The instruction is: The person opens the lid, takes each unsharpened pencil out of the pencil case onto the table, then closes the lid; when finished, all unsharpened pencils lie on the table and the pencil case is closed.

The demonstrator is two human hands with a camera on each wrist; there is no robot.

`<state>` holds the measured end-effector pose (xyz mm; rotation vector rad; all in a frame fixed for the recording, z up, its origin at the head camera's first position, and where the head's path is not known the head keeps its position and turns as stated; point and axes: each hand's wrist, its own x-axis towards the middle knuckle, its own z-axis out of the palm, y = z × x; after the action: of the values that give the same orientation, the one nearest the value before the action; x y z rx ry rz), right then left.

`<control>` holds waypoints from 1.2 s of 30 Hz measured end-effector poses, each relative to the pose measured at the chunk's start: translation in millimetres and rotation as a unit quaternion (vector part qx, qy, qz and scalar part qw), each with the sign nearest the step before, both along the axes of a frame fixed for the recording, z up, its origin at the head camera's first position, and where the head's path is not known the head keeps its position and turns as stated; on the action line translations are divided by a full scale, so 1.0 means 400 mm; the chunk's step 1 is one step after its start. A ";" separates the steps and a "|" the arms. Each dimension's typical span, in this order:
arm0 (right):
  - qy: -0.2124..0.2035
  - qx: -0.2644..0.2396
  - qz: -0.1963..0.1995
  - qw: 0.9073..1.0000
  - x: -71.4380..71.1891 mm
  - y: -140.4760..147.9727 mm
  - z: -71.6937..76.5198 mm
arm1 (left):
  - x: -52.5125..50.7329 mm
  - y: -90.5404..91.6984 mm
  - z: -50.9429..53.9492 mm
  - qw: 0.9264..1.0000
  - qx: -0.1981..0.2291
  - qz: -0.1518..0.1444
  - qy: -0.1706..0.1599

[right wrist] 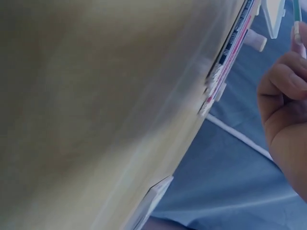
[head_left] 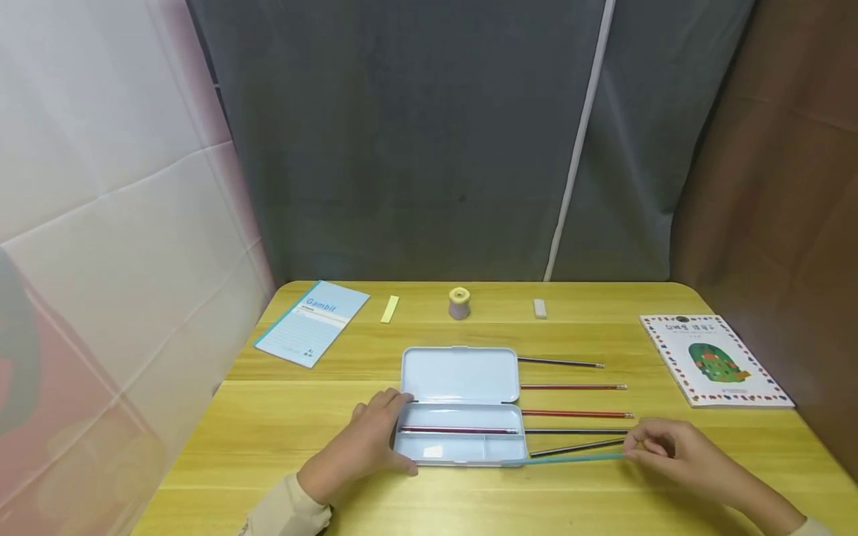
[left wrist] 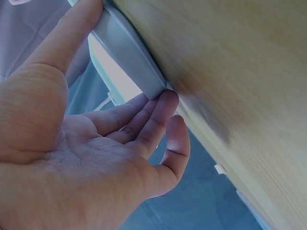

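A pale blue pencil case lies open on the table, its lid folded back. Thumb at the front and fingers behind, my left hand holds the case's left end; in the left wrist view the hand spans that end. One dark red pencil lies lengthwise inside. My right hand pinches the right end of a teal pencil, whose other end reaches the case's front right corner. In the right wrist view, the fingers pinch the teal pencil at the upper right edge.
Several dark and red pencils, including a red pencil and a slanted dark pencil, lie right of the case. Behind stand a notebook, yellow strip, spool-shaped object and white eraser. A book lies far right.
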<state>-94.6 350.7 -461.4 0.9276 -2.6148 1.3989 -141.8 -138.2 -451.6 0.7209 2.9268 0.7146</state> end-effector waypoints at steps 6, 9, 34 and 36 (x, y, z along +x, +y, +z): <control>-0.039 0.013 0.022 0.999 0.012 0.029 -0.018 | 0.003 0.001 0.005 1.000 0.000 0.001 0.001; -0.037 0.016 0.028 0.999 0.011 0.033 -0.025 | 0.004 0.000 0.007 1.000 0.001 0.003 0.000; 0.046 0.081 -0.068 0.993 -0.018 -0.032 -0.006 | 0.002 -0.001 0.001 1.000 0.001 -0.001 -0.003; 0.050 0.075 -0.077 0.993 -0.034 -0.066 0.012 | 0.003 -0.001 0.000 1.000 0.003 -0.001 -0.004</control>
<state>-108.1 324.1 -456.6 0.7671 -2.6783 1.1056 -140.5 -138.5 -451.6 0.7190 2.9187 0.7240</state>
